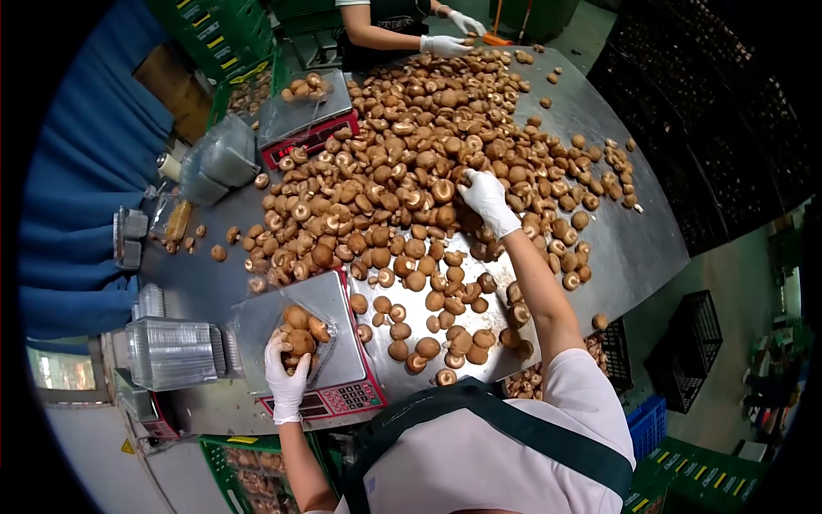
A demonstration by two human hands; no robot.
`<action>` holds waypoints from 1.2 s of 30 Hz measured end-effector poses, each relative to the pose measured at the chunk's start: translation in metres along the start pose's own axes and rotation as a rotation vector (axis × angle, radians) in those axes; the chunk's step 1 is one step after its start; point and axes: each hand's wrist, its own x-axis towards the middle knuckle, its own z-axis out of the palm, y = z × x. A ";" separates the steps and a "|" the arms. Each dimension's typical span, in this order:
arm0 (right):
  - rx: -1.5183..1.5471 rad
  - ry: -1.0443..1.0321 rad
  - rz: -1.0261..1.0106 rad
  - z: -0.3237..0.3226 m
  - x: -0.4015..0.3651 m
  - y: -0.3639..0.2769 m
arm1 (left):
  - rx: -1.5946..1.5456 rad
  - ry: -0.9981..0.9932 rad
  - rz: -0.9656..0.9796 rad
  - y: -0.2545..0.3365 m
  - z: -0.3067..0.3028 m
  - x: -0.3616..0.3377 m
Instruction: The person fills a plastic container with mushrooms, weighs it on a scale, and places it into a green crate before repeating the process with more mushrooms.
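My left hand (284,381), in a white glove, rests at a clear plastic tray on the near scale (355,343). Its fingers and thumb curl around the brown shiitake mushrooms (300,343) heaped in that tray. My right hand (485,201), gloved too, reaches into the large mushroom pile (402,163) on the metal table (634,248). Its fingers are bent down over mushrooms there, and the fingertips are partly hidden among the caps. Loose mushrooms (428,347) lie scattered between the pile and my body.
Stacked clear trays (175,351) stand left of the near scale, and more (221,158) beside a second scale (308,137) holding mushrooms. Across the table, a co-worker's gloved hands (445,45) are at the pile. Black crates (685,351) stand on the floor at right.
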 end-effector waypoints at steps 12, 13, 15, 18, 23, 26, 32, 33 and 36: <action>-0.231 -0.412 -0.396 0.018 -0.022 -0.032 | -0.014 -0.010 -0.054 0.004 0.004 0.003; -0.262 -0.390 -0.453 0.026 -0.037 -0.032 | 0.002 -0.003 -0.061 0.004 0.005 0.003; -0.222 -0.408 -0.521 0.033 -0.073 -0.033 | 0.014 0.002 -0.070 0.007 0.004 0.003; -0.156 -0.323 -0.606 0.033 -0.117 -0.028 | -0.014 0.004 -0.068 0.003 0.005 0.002; -0.021 -0.625 -0.411 0.005 -0.119 -0.006 | -0.001 0.000 -0.052 0.006 0.004 0.003; 0.390 -0.381 -0.239 -0.003 -0.093 0.020 | -0.001 0.001 -0.060 0.005 0.003 0.003; -0.068 -0.095 -0.113 0.027 -0.024 0.048 | 0.000 0.001 -0.076 0.006 0.004 0.003; -0.067 -0.096 -0.113 0.028 -0.023 0.047 | 0.002 0.003 -0.071 0.005 0.004 0.003; -0.106 -0.212 -0.242 0.031 -0.026 0.041 | -0.002 0.000 -0.074 0.004 0.005 0.002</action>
